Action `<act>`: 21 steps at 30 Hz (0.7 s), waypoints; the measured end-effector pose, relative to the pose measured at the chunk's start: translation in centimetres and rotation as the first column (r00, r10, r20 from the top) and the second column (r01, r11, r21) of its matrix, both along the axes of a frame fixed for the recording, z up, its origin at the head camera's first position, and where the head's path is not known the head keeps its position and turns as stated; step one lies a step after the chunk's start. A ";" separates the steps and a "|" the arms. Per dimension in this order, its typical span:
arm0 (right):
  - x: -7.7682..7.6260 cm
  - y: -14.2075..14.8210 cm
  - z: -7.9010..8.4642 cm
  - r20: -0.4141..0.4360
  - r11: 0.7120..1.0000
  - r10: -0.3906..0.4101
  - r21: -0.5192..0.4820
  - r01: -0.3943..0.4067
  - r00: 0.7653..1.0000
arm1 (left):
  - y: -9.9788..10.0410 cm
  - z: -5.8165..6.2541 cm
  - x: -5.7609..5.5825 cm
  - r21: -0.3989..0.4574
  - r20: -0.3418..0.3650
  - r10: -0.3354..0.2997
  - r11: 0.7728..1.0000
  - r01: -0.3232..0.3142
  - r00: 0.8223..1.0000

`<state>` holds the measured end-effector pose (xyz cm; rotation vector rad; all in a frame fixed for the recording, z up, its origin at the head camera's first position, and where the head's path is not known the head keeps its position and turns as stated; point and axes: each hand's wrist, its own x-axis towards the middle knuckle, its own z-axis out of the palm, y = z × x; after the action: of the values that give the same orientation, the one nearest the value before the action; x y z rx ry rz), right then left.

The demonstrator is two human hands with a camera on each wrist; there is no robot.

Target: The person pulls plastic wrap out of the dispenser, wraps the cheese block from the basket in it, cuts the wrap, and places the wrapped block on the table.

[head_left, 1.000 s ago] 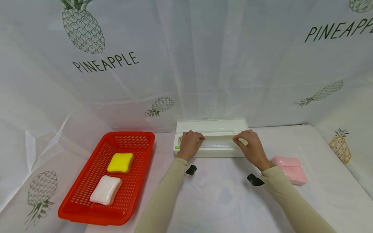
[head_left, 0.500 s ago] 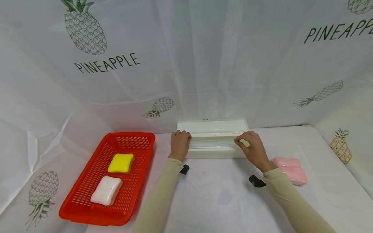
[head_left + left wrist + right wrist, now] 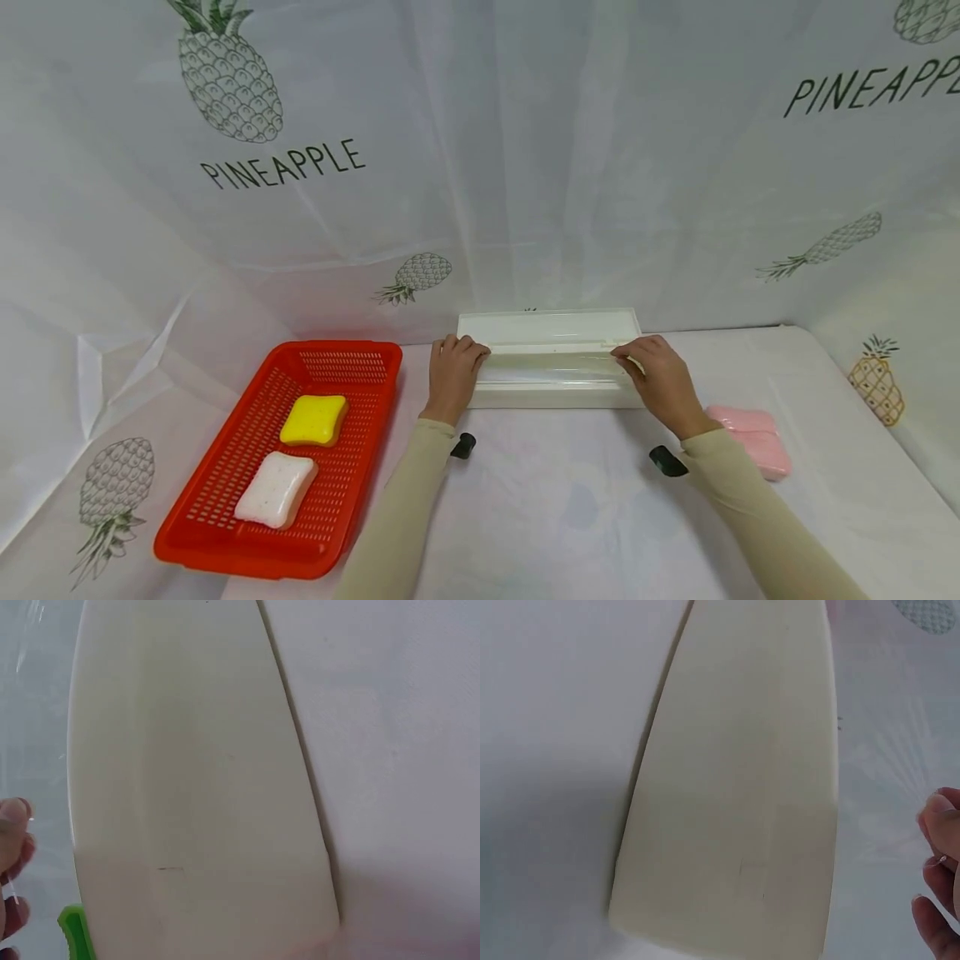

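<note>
A long white cling film dispenser (image 3: 555,398) stands at the back of the table, its lid (image 3: 547,327) raised behind it. Clear cling film (image 3: 551,372) stretches across the opening between both hands. At the left end my left hand (image 3: 452,375) pinches the film between thumb and fingers. My right hand (image 3: 662,379) pinches it at the other end; in the right wrist view, creases in the film (image 3: 900,750) fan out from those fingertips. A green part (image 3: 77,935) shows at the dispenser's edge in the left wrist view. The roll inside is hard to make out.
On the left lies a red plastic basket (image 3: 352,492) holding a yellow sponge (image 3: 313,420) and a white one (image 3: 275,490). A pink wrapped pack (image 3: 753,442) rests beside the right forearm. A white pineapple-print sheet (image 3: 525,167) hangs close behind the dispenser.
My left hand has moved left along the dispenser to its left end. My right hand has shifted slightly right. The film now spans wider between them.
</note>
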<state>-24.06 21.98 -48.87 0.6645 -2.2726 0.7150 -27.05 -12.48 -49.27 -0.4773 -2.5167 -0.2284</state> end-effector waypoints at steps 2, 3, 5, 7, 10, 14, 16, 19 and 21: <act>-0.2 0.2 0.0 -0.048 0.999 0.025 0.029 -0.024 0.999 | -0.1 0.1 0.3 -0.002 -0.041 -0.016 1.000 0.016 0.999; -0.3 0.3 0.0 -0.064 0.999 0.036 0.042 -0.033 0.997 | -0.1 0.1 0.4 -0.004 -0.064 -0.022 1.000 0.021 0.998; -0.5 0.5 0.0 -0.084 0.997 0.048 0.068 -0.042 0.995 | -0.2 0.2 0.7 -0.008 -0.100 -0.032 0.999 0.032 0.995; -0.6 0.7 0.0 -0.097 0.995 0.045 0.097 -0.036 0.994 | -0.2 0.4 1.0 -0.014 -0.124 -0.038 0.999 0.036 0.992; -0.8 0.9 0.0 -0.110 0.991 0.038 0.131 -0.023 0.993 | -0.4 0.6 1.3 -0.033 -0.141 -0.034 0.999 0.030 0.989; -0.8 1.1 0.0 -0.124 0.985 0.032 0.171 -0.010 0.992 | -0.7 0.9 1.7 -0.051 -0.138 -0.027 0.998 0.021 0.990; -0.7 1.2 0.2 -0.118 0.983 0.037 0.185 -0.015 0.992 | -0.8 1.0 1.9 -0.046 -0.129 -0.034 0.999 0.028 0.991; -0.4 1.3 0.9 -0.095 0.979 0.058 0.201 -0.038 0.994 | -1.0 1.3 2.2 -0.019 -0.106 -0.045 0.999 0.043 0.993; -0.1 1.4 1.4 -0.075 0.974 0.084 0.215 -0.066 0.994 | -1.2 1.7 2.4 0.006 -0.087 -0.061 0.998 0.061 0.994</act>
<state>-24.12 23.35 -47.46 0.8687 -2.2752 0.4728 -24.68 -13.66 -47.61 -0.5495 -2.4176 -0.2364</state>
